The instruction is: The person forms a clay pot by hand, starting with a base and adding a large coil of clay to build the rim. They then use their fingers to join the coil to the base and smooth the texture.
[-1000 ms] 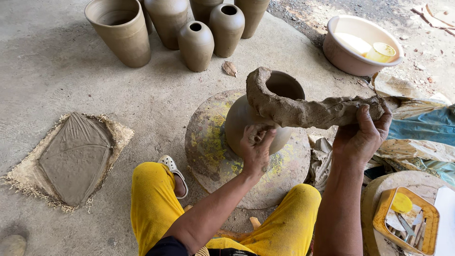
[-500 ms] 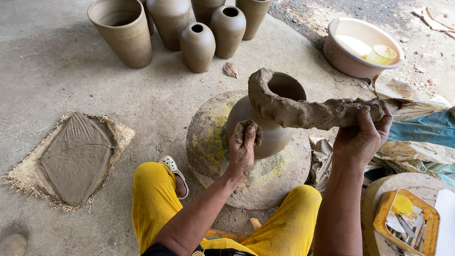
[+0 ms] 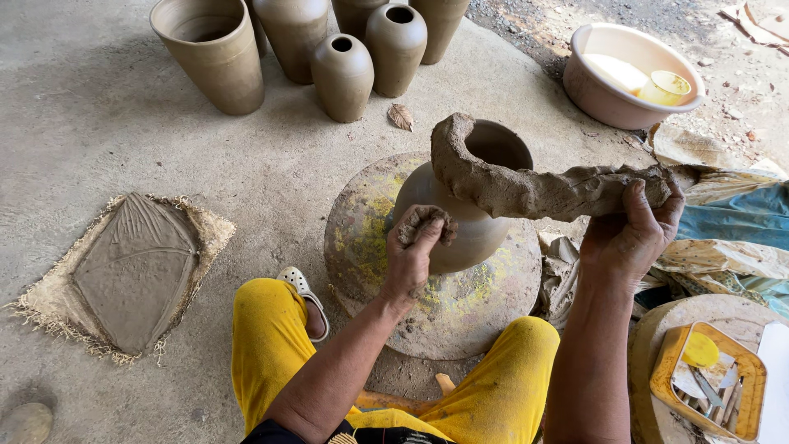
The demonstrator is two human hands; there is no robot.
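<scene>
Two hands work wet clay in the head view. A round-bellied clay pot stands upright on a stone turntable smeared with yellow, set on the concrete floor between the person's knees in yellow trousers. The left hand is clenched around a small lump of clay, pressed against the pot's shoulder. The right hand grasps the far end of a thick clay coil, whose other end curls over the pot's rim on the left side; the coil stretches level to the right, well past the turntable.

Behind the pot stand several finished clay vases and a wide flowerpot, close together. A pink basin holding a yellow cup sits at the upper right. A flattened clay slab on burlap lies on the floor at the left. A yellow tray of tools rests at the lower right.
</scene>
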